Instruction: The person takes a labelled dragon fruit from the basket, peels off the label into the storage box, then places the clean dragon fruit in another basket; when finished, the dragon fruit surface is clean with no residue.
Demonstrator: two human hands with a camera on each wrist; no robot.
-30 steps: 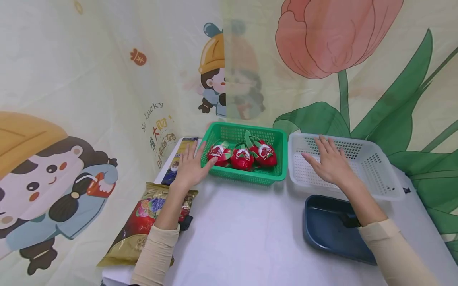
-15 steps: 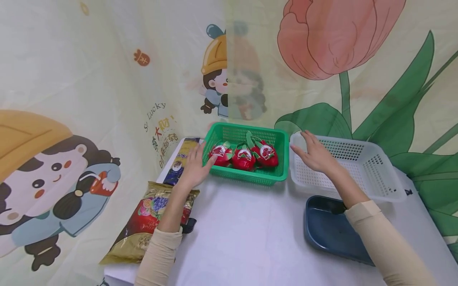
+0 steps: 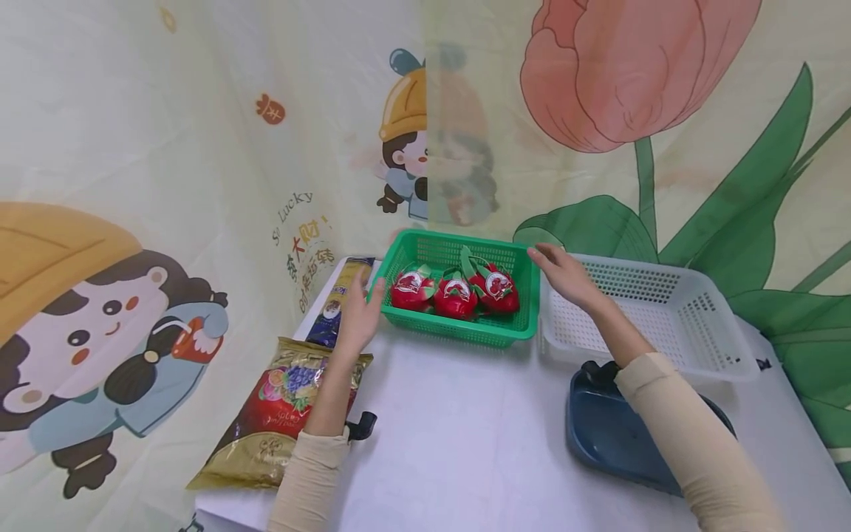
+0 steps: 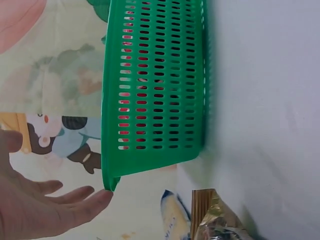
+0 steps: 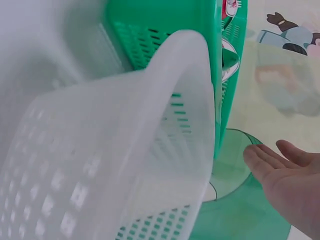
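A green plastic basket [image 3: 447, 328] stands at the back of the table with 3 red strawberry-shaped packages [image 3: 456, 298] in it, each with green leaves and a round label. At its left end is my left hand [image 3: 359, 319], fingers extended; in the left wrist view a fingertip of that hand [image 4: 55, 212] meets or nearly meets the basket's rim corner. My right hand [image 3: 570, 279] hovers by the basket's right end, above the left edge of a white basket [image 3: 671, 314]. In the right wrist view this hand [image 5: 290, 182] has straight fingers and appears apart from both baskets.
A blue tray [image 3: 614, 436] lies at front right, partly under my right forearm. On the left are a gold and red candy bag [image 3: 282, 406] under my left forearm and a blue and gold packet [image 3: 326, 325] behind it. Printed curtains [image 3: 319, 59] hang close behind.
My right hand has moved left from over the white basket to the green basket's right end. My left hand has turned more sideways at the left end. The head view has shifted slightly.
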